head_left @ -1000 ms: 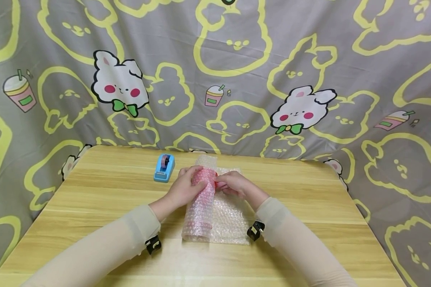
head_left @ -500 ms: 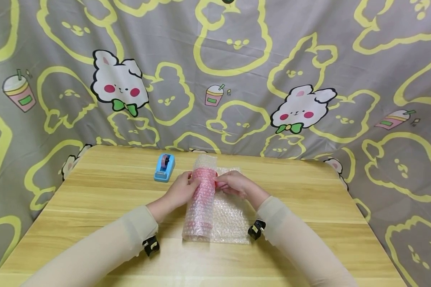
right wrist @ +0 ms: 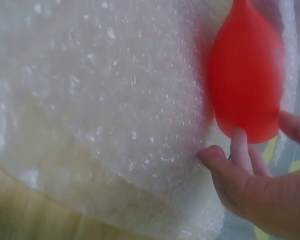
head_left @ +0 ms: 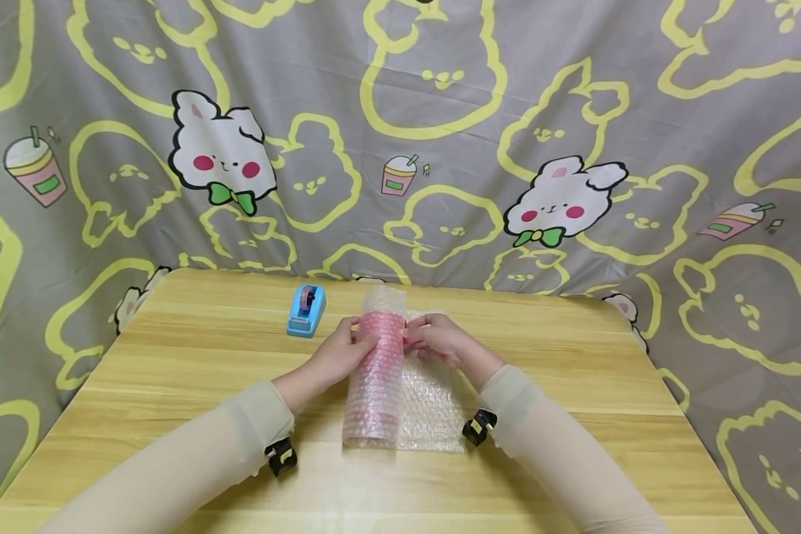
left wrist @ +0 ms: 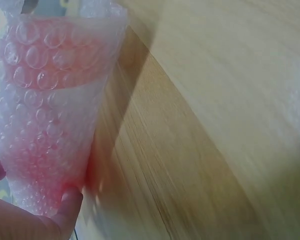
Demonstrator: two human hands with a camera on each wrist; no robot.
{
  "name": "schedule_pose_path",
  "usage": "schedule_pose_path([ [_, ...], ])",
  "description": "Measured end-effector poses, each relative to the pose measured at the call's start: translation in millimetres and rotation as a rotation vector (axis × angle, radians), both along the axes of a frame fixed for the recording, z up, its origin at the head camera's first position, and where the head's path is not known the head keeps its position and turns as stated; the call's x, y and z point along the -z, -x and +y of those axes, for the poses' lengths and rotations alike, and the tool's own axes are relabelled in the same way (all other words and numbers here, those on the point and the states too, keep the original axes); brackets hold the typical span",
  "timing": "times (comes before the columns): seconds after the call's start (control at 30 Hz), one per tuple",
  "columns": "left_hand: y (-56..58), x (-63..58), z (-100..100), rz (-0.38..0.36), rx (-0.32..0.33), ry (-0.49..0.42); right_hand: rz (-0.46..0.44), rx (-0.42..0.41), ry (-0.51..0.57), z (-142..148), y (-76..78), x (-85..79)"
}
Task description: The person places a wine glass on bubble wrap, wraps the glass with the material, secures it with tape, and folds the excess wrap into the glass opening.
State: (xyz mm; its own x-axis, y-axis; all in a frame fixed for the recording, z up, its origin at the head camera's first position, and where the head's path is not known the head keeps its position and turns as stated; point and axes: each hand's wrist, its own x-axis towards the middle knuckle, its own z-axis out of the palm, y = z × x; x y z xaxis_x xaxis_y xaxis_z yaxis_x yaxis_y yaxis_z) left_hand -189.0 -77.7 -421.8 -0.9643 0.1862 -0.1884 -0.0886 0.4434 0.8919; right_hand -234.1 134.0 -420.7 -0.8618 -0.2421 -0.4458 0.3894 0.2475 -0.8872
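Observation:
A red goblet-shaped thing (right wrist: 247,75) with a narrow stem lies inside a roll of clear bubble wrap (head_left: 374,400) on the table. My left hand (head_left: 334,358) grips the left side of the roll, its thumb across the top; in the left wrist view that thumb (left wrist: 70,205) presses on the wrap. On the roll's right side, my right hand (head_left: 443,341) holds the wide end of the goblet-shaped thing between its fingers, as the right wrist view shows. Most of the red surface shows pink through the bubbles.
A flat, unrolled part of the bubble wrap (head_left: 434,415) spreads right of the roll, under the right hand. A blue tape dispenser (head_left: 306,310) stands behind the left hand. Beyond the wooden table (head_left: 574,415) hangs a patterned cloth (head_left: 334,89).
My left hand's fingers have slid down from the top of the roll to its left side. The roll has shifted slightly right, and the right hand keeps about its place.

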Motion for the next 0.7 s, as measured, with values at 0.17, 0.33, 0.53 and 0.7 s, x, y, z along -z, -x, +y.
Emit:
schedule_pose_path([
  [0.17, -1.6, -1.9, 2.1, 0.014, -0.004, 0.000, 0.038, 0.046, -0.042, -2.0, -2.7, -2.5],
  [0.33, -1.7, -3.5, 4.2, 0.011, -0.016, -0.012, 0.114, 0.012, -0.119, -4.5, -4.2, -5.1],
  [0.53, -0.6, -2.9, 6.2, 0.014, -0.051, -0.003, 0.147, -0.012, -0.141, -4.3, -5.8, -9.2],
  [0.7, 0.0, -0.9, 6.6, 0.026, -0.057, -0.008, 0.157, -0.011, -0.127, -3.4, -7.0, -7.9],
])
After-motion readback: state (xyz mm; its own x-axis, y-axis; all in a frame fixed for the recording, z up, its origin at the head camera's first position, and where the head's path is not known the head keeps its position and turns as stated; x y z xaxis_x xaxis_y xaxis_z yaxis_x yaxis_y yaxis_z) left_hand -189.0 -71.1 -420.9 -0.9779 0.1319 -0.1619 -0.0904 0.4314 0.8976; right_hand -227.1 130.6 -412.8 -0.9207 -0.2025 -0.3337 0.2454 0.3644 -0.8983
